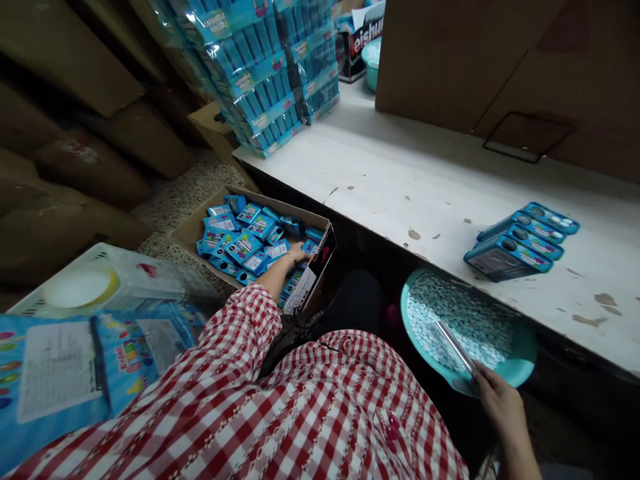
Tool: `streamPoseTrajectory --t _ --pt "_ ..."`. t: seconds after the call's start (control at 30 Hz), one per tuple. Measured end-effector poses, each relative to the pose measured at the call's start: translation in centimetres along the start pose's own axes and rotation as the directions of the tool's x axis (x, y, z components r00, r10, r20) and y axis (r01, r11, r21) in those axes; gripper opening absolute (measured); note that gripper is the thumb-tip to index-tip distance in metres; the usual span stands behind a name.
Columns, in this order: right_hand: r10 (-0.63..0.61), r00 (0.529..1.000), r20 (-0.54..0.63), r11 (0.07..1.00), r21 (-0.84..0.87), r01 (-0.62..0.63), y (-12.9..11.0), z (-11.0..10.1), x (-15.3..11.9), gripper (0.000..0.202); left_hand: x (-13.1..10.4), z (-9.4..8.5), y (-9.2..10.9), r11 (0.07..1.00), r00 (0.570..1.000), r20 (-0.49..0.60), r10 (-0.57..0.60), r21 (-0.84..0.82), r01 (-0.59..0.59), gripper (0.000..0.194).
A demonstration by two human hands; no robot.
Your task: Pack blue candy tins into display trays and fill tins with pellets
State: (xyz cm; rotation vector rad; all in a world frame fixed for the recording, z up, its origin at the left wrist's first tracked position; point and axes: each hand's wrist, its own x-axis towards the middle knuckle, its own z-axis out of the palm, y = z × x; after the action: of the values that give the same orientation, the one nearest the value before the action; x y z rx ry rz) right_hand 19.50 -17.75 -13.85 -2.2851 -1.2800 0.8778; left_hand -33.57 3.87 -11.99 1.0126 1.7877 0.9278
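My left hand reaches into the right end of an open cardboard box filled with small blue packs. Its fingers lie among the packs, and what they grip, if anything, is hidden. At the lower right, my right hand is closed on the end of a metal scoop. The scoop rests over a turquoise bowl of small pale blue and white pieces. Several blue packs stand in a row on the white table, above and right of the bowl.
Plastic-wrapped stacks of blue packs stand at the far left end of the white table. A large brown carton carries a wire frame. Left are a whitish crate, blue bags and more cartons.
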Motion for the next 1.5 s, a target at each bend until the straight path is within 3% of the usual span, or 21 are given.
streamPoseTrajectory --t 0.1,0.17,0.23,0.3,0.37,0.47,0.53,0.63,0.7,0.77,0.83,0.9,1.0,1.07,1.13,1.3,1.33,1.4,1.5 --pt "-0.035 0.999 0.008 0.999 -0.031 0.036 0.5 0.0 1.0 0.050 -0.9 -2.3 1.6 1.000 0.994 -0.105 -0.006 -0.004 0.005 0.044" --pt "-0.037 0.999 0.019 0.998 -0.044 0.038 0.3 -0.1 1.8 0.052 -2.5 -3.2 3.5 0.989 0.976 -0.183 0.119 -0.060 -0.132 0.053" --pt "-0.031 0.999 0.014 0.998 -0.053 0.032 -0.3 -0.2 2.4 0.055 -4.9 -2.6 5.5 0.941 0.941 -0.191 0.279 -0.144 -0.308 0.056" --pt "-0.052 0.999 -0.004 0.997 -0.057 0.052 -1.1 -0.3 2.6 0.055 -7.5 -0.4 7.2 0.895 0.932 -0.078 0.354 -0.261 -0.362 0.058" --pt "-0.082 0.997 -0.006 0.994 -0.068 0.082 -1.7 -0.5 2.3 0.052 -10.0 2.9 8.2 0.881 0.946 0.100 0.307 -0.405 -0.243 0.058" --pt "-0.086 0.996 0.009 0.992 -0.088 0.086 -2.0 -1.0 1.4 0.050 -12.4 8.0 8.4 0.859 0.942 0.320 0.100 -0.506 0.081 0.056" --pt "-0.088 0.996 -0.005 0.988 -0.131 0.087 -2.1 -1.6 0.7 0.048 -13.3 10.6 7.8 0.859 0.917 0.400 -0.017 -0.463 0.218 0.057" --pt "-0.067 0.998 -0.017 0.949 -0.311 0.058 -2.5 -3.0 -0.5 0.043 -13.9 12.3 6.6 0.938 0.850 0.518 -0.093 -0.241 0.250 0.050" --pt "-0.031 0.999 -0.021 0.881 -0.472 0.018 -3.2 -4.0 -1.1 0.041 -14.1 11.9 5.7 0.991 0.815 0.572 -0.093 -0.029 0.134 0.039" --pt "-0.018 1.000 -0.008 0.804 -0.594 0.010 -4.1 -4.9 -1.5 0.041 -14.0 10.7 4.6 0.985 0.791 0.611 -0.027 0.152 -0.083 0.026" --pt "-0.022 0.999 0.029 0.753 -0.657 0.036 -4.9 -5.5 -1.5 0.043 -13.7 9.0 3.7 0.911 0.721 0.693 0.028 0.278 -0.303 0.023" --pt "-0.018 0.998 0.068 0.732 -0.678 0.060 -5.6 -5.4 -1.2 0.044 -13.3 7.4 3.1 0.803 0.639 0.769 0.013 0.373 -0.465 0.031" --pt "0.024 0.996 0.081 0.781 -0.624 0.032 -6.6 -3.6 -0.2 0.043 -12.7 6.0 3.0 0.629 0.513 0.858 -0.027 0.413 -0.658 0.059" --pt "0.064 0.995 0.073 0.837 -0.548 -0.014 -7.4 -1.4 0.7 0.043 -12.5 6.3 3.4 0.556 0.390 0.919 -0.065 0.358 -0.750 0.081" --pt "0.089 0.994 0.068 0.875 -0.482 -0.046 -8.1 0.9 1.7 0.043 -12.5 7.4 4.1 0.481 0.302 0.946 -0.121 0.322 -0.816 0.087" --pt "0.141 0.990 0.001 0.916 -0.379 -0.130 -8.3 4.4 3.7 0.037 -13.6 11.6 6.5 0.185 0.124 0.941 -0.314 0.189 -0.964 0.063" --pt "0.146 0.989 -0.010 0.926 -0.351 -0.140 -8.0 4.6 4.0 0.036 -13.8 12.1 6.8 0.146 0.103 0.928 -0.358 0.165 -0.976 0.059" --pt "0.138 0.990 -0.018 0.947 -0.289 -0.137 -7.4 4.7 4.4 0.034 -13.8 12.5 7.3 0.111 0.112 0.910 -0.398 0.169 -0.979 0.059" --pt "0.100 0.995 -0.006 0.975 -0.199 -0.100 -6.3 4.5 4.7 0.031 -12.8 11.8 8.0 0.231 0.165 0.946 -0.279 0.233 -0.945 0.057"
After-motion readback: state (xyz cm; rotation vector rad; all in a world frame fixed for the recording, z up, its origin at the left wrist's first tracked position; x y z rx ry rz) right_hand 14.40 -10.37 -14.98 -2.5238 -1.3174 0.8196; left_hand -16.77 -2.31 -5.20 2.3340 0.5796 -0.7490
